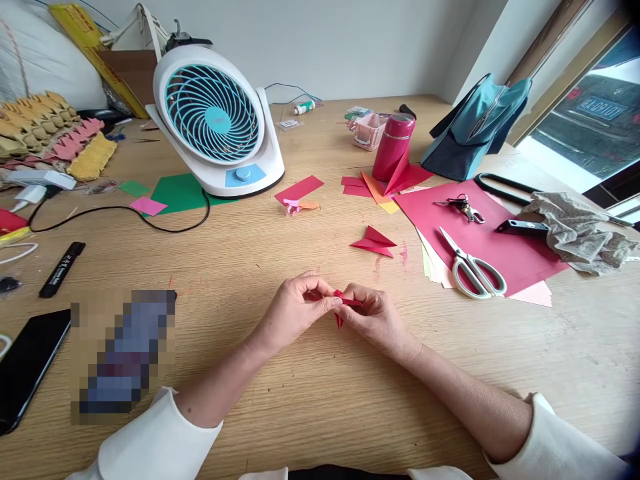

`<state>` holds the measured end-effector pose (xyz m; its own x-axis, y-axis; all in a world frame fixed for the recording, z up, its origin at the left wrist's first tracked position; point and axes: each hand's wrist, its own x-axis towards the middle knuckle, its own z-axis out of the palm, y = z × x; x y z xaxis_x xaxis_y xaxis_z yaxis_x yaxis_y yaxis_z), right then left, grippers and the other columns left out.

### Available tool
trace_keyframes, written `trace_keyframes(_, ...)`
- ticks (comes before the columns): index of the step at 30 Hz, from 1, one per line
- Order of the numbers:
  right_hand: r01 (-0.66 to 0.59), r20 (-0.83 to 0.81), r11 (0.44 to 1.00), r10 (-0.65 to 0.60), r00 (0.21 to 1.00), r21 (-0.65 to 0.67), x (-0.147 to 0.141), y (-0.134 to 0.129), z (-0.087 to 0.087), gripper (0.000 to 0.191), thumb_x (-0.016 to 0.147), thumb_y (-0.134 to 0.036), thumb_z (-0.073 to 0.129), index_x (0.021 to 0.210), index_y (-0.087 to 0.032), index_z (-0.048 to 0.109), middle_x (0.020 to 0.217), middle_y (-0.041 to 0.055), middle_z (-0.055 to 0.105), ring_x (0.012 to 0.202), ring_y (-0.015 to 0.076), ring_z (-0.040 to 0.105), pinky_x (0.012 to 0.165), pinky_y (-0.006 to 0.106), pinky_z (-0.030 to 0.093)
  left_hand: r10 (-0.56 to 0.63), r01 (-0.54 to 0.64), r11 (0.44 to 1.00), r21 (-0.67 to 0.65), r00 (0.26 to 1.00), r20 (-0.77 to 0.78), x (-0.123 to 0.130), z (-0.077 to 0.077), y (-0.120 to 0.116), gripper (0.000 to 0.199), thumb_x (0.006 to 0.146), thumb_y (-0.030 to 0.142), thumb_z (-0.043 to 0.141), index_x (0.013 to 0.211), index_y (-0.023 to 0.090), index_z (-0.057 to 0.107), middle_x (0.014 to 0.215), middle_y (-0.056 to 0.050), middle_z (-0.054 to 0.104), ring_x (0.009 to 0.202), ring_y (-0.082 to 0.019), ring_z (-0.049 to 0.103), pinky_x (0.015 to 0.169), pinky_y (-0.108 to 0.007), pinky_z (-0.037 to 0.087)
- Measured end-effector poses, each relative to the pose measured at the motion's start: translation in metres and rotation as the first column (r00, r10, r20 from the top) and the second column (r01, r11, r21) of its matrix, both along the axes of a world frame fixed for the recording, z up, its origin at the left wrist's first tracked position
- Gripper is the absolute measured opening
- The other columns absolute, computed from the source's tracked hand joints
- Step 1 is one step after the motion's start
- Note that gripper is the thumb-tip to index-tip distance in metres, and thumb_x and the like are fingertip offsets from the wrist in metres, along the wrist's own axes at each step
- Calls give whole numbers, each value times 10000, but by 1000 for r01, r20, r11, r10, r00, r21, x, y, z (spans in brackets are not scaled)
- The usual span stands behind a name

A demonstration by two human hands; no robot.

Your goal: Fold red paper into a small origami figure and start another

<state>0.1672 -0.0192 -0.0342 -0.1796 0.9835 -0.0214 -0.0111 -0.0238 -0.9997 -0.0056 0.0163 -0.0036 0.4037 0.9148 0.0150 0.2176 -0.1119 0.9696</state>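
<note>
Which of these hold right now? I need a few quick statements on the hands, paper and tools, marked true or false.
1. The left hand and right hand pinch the same small red folded paper. True.
2. The scissors are in the right hand. False: they lie on the large red sheet.
3. Another red folded piece lies on the table, beyond the hands. True.
4. The black marker lies to the right of the scissors in view. False: it is far to their left.
5. The fan stands left of the red bottle in view. True.
</note>
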Motion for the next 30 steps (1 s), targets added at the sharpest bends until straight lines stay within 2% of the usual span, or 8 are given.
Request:
trace_keyframes(5, -57, -106, 998, 55, 993, -24, 3, 3, 3, 319, 828, -490, 709, 814, -178, 647, 706, 7, 621, 660, 128, 518, 630, 272, 422, 50, -31, 989, -146, 991, 126, 0, 2, 2, 182, 782, 304, 753, 736, 144, 678, 727, -5, 664, 696, -118, 607, 701, -243, 492)
trace_keyframes(12, -41, -85, 999, 39, 996, -19, 2, 0, 3, 369, 832, -515, 704, 721, -174, 616, 658, -3, 583, 618, 110, 469, 592, 259, 396, -28, 81, 964, -254, 979, 203, 3, 1, 1, 249, 744, 362, 802, 793, 152, 677, 753, 0, 667, 715, -137, 644, 740, -281, 532)
trace_keyframes(19, -84, -75, 996, 82, 994, -21, 4, 1, 10, 370, 860, -540, 662, 760, -184, 645, 730, 10, 606, 694, 135, 521, 671, 281, 430, 39, 13, 971, -240, 976, 213, 2, 4, 2, 274, 784, 386, 760, 738, 144, 640, 721, 4, 648, 689, -114, 590, 713, -253, 488)
trace_keyframes(23, -96, -85, 995, 92, 992, -40, 6, 3, 11, 377, 863, -535, 660, 737, -182, 614, 687, -4, 578, 644, 123, 495, 637, 273, 409, 73, -12, 964, -265, 973, 219, 2, 4, 2, 272, 776, 378, 764, 739, 141, 635, 696, 12, 634, 664, -104, 569, 692, -244, 458)
trace_keyframes(30, -87, -101, 995, 83, 991, -39, 2, 2, 9, 373, 848, -526, 677, 721, -182, 608, 725, 4, 602, 675, 124, 519, 655, 275, 438, 29, 14, 969, -245, 985, 172, 3, 1, 1, 236, 796, 345, 743, 762, 145, 623, 726, 12, 620, 692, -108, 568, 691, -241, 451)
